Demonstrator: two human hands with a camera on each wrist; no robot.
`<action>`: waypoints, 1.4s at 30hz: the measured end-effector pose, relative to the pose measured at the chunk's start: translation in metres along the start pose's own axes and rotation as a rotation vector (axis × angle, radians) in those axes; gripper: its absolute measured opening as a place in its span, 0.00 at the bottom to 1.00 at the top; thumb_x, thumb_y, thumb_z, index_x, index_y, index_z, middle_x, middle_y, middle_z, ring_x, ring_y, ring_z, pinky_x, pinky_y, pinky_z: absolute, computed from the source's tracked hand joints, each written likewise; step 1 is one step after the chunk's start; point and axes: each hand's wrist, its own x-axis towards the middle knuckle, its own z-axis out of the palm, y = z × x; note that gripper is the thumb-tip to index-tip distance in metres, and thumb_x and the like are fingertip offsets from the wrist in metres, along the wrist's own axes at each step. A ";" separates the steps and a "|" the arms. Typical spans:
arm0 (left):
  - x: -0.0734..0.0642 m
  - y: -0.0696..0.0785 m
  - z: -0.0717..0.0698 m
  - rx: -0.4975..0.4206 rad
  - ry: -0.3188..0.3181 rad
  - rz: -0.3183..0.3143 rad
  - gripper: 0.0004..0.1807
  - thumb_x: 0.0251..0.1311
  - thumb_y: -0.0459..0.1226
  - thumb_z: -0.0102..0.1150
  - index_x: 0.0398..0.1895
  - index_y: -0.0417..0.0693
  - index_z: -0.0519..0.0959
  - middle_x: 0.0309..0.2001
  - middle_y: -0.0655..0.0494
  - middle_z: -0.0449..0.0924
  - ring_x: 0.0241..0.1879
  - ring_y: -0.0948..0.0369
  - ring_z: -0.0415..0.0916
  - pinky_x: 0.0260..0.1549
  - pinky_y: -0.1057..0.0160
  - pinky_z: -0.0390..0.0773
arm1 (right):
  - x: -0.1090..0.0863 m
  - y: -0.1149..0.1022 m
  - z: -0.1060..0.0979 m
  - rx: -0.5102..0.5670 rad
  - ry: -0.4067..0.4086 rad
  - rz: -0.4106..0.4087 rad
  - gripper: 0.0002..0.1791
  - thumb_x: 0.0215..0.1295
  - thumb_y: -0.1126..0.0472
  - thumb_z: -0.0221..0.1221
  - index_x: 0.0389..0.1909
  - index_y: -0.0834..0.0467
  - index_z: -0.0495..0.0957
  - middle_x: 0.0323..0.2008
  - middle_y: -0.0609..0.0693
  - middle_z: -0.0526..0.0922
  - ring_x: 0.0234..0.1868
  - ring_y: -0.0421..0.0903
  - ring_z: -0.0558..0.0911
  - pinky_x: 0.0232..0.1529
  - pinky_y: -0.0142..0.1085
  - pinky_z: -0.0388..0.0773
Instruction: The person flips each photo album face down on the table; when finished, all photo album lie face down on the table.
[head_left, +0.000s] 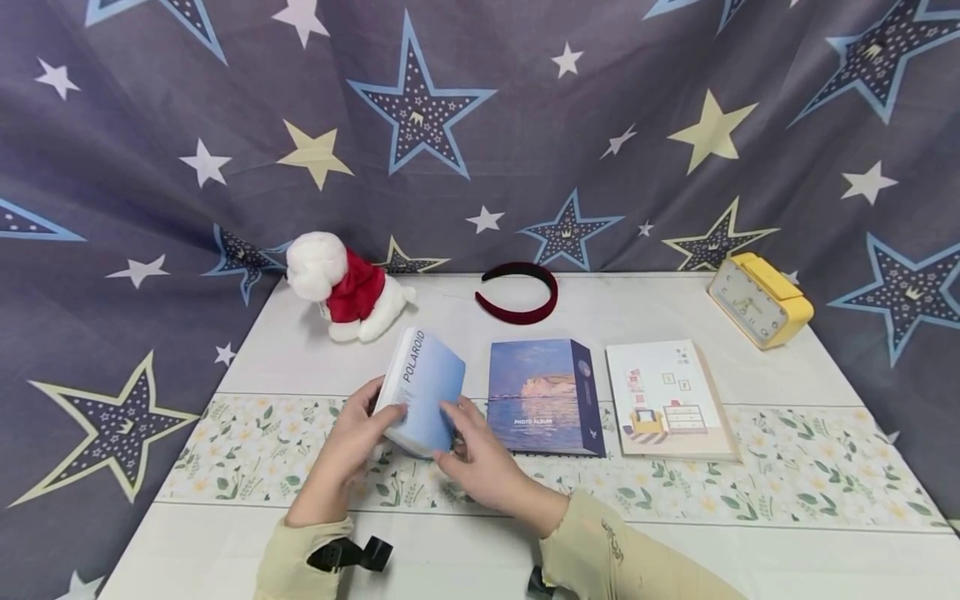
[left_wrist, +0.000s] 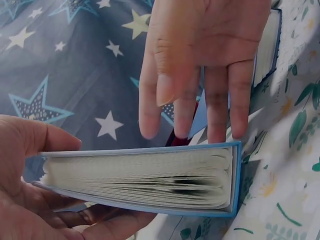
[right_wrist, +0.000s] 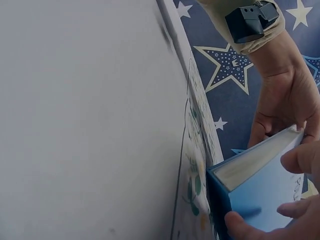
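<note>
A thick blue album point(head_left: 438, 379) marked POLAROID is held tilted above the flowered strip of the table. My left hand point(head_left: 351, 442) grips its left side, thumb on the cover and fingers beneath, as the left wrist view shows with the page edges point(left_wrist: 135, 182) facing the camera. On the other side, my right hand point(head_left: 483, 462) has its fingers stretched out, with fingertips at the blue cover point(right_wrist: 260, 202) near the spine. Just right of it lies a dark blue photo album point(head_left: 532, 387) with a seaside cliff picture.
A white-covered book point(head_left: 663, 396) lies further right. Behind stand a white plush dog point(head_left: 360, 283) in red clothing, a dark red headband point(head_left: 517, 317) and a yellow alarm clock point(head_left: 750, 304). A star-patterned curtain point(head_left: 525, 183) hangs along the table's back edge.
</note>
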 end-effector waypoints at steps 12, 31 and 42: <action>0.005 -0.013 -0.007 0.118 0.063 -0.064 0.34 0.71 0.31 0.47 0.76 0.35 0.48 0.71 0.36 0.59 0.67 0.47 0.64 0.63 0.54 0.67 | 0.005 -0.001 0.000 -0.186 0.012 -0.005 0.33 0.72 0.59 0.54 0.75 0.58 0.55 0.76 0.61 0.44 0.73 0.59 0.56 0.61 0.45 0.71; 0.010 -0.034 -0.003 0.644 -0.029 0.013 0.71 0.44 0.55 0.75 0.75 0.30 0.36 0.73 0.26 0.41 0.71 0.34 0.44 0.64 0.35 0.54 | 0.013 0.006 0.000 -0.508 0.032 -0.079 0.27 0.72 0.62 0.55 0.71 0.56 0.65 0.75 0.64 0.50 0.62 0.61 0.73 0.59 0.50 0.73; 0.013 -0.033 -0.001 0.811 -0.016 0.022 0.65 0.45 0.57 0.74 0.73 0.27 0.48 0.67 0.23 0.56 0.66 0.31 0.54 0.59 0.36 0.63 | 0.018 0.005 -0.005 -0.656 0.030 -0.119 0.26 0.71 0.59 0.57 0.69 0.57 0.69 0.72 0.66 0.57 0.47 0.56 0.83 0.46 0.43 0.80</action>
